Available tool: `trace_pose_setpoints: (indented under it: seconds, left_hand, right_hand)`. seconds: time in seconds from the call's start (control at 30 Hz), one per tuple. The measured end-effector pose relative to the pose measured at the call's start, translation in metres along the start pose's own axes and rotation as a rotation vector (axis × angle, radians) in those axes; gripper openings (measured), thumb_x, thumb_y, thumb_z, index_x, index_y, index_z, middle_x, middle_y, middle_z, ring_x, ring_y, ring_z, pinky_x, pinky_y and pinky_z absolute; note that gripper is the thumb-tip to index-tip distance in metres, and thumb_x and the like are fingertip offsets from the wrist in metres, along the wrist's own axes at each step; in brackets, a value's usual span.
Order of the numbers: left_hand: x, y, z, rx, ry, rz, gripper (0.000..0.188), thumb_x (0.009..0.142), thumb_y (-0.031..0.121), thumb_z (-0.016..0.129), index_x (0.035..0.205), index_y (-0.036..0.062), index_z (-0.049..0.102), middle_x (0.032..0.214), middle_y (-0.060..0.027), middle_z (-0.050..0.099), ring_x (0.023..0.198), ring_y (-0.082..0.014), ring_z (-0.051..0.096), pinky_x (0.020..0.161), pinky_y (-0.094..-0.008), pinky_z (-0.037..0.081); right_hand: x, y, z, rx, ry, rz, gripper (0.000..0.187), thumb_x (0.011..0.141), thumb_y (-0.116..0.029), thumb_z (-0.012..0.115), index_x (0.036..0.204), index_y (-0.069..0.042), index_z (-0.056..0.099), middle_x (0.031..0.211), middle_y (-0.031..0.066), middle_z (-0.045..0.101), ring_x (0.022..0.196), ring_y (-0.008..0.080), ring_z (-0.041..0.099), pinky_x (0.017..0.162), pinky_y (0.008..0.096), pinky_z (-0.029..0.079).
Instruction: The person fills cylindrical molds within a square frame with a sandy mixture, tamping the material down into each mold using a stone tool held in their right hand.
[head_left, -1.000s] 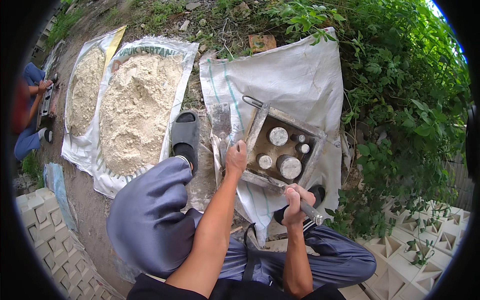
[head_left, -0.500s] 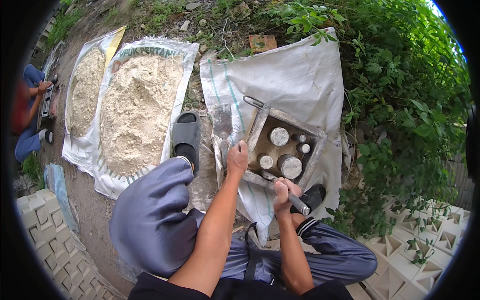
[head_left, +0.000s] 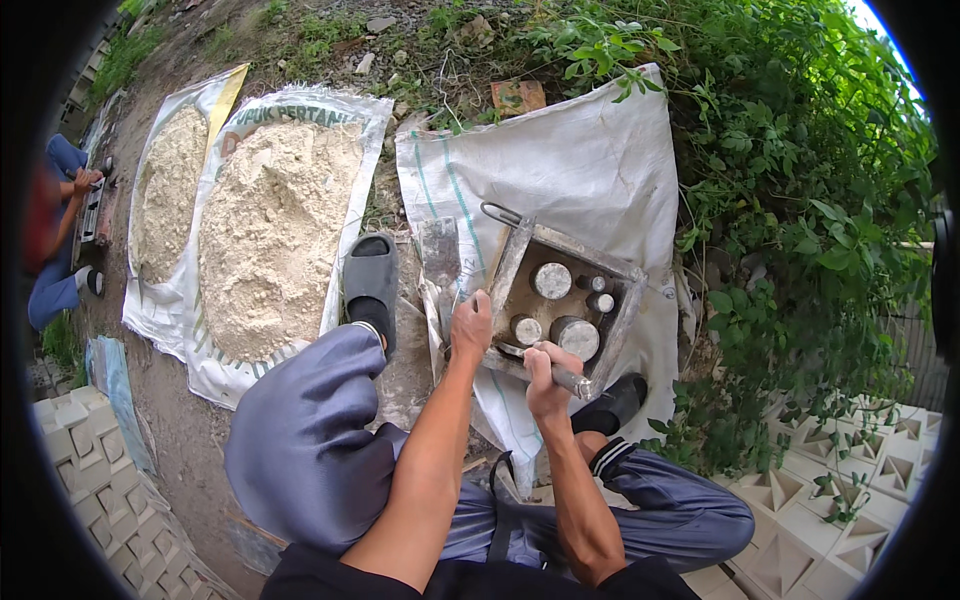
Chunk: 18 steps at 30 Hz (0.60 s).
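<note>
A square wooden box frame (head_left: 628, 318), grey with dust, sits on a white woven sack (head_left: 570, 165). Inside it, pale round-topped cylinders of differing sizes, such as a large one (head_left: 551, 281) and another near the close wall (head_left: 575, 338), stand in brown sandy material (head_left: 520, 300). My left hand (head_left: 471, 325) is closed at the box's left near corner, gripping its edge. Over the near wall, my right hand (head_left: 547, 380) is wrapped round a hand tool with a round grey handle (head_left: 572, 382). The tool's other end reaches into the box's near left corner, mostly hidden.
Two sacks on the left bear heaps of pale powder (head_left: 280, 240). My sandalled foot (head_left: 370, 280) rests between them and the box. Leafy plants (head_left: 800, 200) crowd the right side. Patterned blocks (head_left: 840, 490) lie at lower right. Another person (head_left: 60, 230) sits at far left.
My right hand has moved left along the near wall, bringing the tool closer to the near left corner. My left hand keeps its grip on the box edge. The view has shifted slightly.
</note>
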<state>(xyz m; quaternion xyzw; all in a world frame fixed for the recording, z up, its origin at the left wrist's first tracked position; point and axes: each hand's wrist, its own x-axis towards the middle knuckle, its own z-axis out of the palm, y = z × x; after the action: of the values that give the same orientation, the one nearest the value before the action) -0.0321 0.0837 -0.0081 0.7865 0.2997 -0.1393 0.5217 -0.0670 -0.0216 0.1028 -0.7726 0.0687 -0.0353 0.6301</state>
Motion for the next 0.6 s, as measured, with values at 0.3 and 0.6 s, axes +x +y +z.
trace_pose_setpoints:
  seconds: [0.3, 0.6]
  left_hand:
    - [0.007, -0.005, 0.008, -0.024, 0.023, 0.059, 0.052, 0.092, 0.039, 0.035, 0.084, -0.0043, 0.062, 0.083, -0.0309, 0.059, 0.083, -0.0487, 0.056, 0.074, -0.0499, 0.043]
    - [0.007, -0.004, 0.007, -0.020, 0.035, 0.061, 0.051, 0.093, 0.038, 0.035, 0.088, -0.0039, 0.063, 0.087, -0.0317, 0.060, 0.086, -0.0485, 0.056, 0.077, -0.0496, 0.043]
  right_hand:
    - [-0.005, 0.014, 0.010, -0.145, 0.008, -0.096, 0.029, 0.085, -0.009, 0.049, 0.058, 0.000, 0.045, 0.052, 0.0005, 0.044, 0.047, 0.0100, 0.039, 0.046, 0.0274, 0.032]
    - [0.031, -0.045, -0.006, 0.153, -0.065, 0.015, 0.040, 0.091, -0.008, 0.048, 0.053, -0.005, 0.038, 0.047, -0.0015, 0.036, 0.043, 0.0089, 0.036, 0.043, 0.0268, 0.035]
